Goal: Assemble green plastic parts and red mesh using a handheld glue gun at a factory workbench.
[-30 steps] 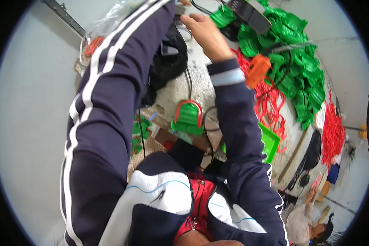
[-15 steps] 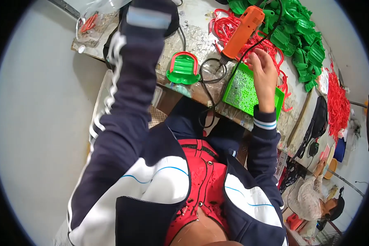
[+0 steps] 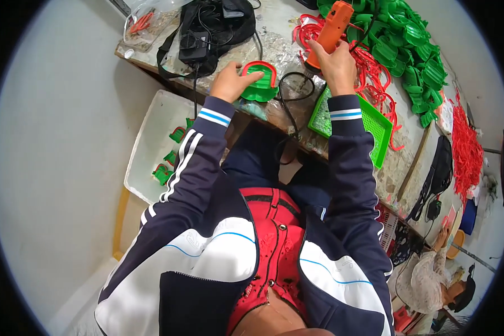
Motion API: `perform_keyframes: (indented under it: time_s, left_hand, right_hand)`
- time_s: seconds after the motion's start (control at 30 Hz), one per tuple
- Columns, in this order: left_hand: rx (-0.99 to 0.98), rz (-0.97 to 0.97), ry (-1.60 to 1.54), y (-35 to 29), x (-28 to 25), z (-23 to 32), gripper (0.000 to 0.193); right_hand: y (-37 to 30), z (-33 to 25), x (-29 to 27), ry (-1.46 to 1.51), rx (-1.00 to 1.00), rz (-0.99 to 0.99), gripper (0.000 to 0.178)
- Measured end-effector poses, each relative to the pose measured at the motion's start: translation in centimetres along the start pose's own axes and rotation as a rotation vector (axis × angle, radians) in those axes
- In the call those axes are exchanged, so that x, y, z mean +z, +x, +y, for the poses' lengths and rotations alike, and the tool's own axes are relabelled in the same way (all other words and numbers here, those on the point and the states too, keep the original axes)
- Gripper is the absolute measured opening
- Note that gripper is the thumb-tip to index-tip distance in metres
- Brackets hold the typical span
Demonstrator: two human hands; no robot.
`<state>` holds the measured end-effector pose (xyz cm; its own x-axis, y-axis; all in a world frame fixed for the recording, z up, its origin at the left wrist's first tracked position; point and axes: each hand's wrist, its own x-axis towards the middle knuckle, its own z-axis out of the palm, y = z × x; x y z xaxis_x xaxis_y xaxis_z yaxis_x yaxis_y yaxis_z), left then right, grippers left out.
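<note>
Left hand (image 3: 229,83) has come down to the green part (image 3: 257,92); right hand (image 3: 337,67) has left the tray side and is now on the orange power tool (image 3: 333,28).

Left to right: white tub (image 3: 143,151), smooth-walled, a few small green-and-red pieces (image 3: 161,175) inside. Clear crinkly plastic bag (image 3: 158,35) above it, red-handled tool (image 3: 143,23) in it. Next, soft black fabric bag (image 3: 238,27), boxy vented black adapter (image 3: 195,47) on its left side.

Left hand half curled, thumb over the green part's face — can't tell if it's pinched. Part is glossy ribbed plastic with a flared lower lip, red U-shaped strip (image 3: 274,75) round its top, sitting at the bench (image 3: 271,39) front edge. Bench top scuffed, film-covered.

Thin black cable (image 3: 287,130) loops beside it. Right hand wrapped round the tool's smooth cylindrical body, tilted. Lime perforated tray (image 3: 386,131) just below, small metallic bits (image 3: 321,115) at its left end. Behind: tangled glossy red strips (image 3: 369,70), then heaped green mouldings (image 3: 386,53). Far right — another red heap (image 3: 467,151).
</note>
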<state>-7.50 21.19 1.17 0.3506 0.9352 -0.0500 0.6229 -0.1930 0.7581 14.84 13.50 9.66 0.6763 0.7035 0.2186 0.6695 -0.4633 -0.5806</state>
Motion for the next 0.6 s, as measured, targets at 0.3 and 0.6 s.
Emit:
perform_keyframes:
  time_s: [0.3, 0.6]
  left_hand:
    - [-0.021, -0.149, -0.175, 0.4, 0.3, 0.4, 0.04]
    - [-0.094, -0.123, -1.024, -3.1, -2.1, 1.9, 0.019]
  right_hand:
    - [2.3, 2.1, 3.5, 0.334, -0.051, -0.004, 0.06]
    - [-1.1, 0.6, -0.6, 0.747, -0.041, -0.078, 0.074]
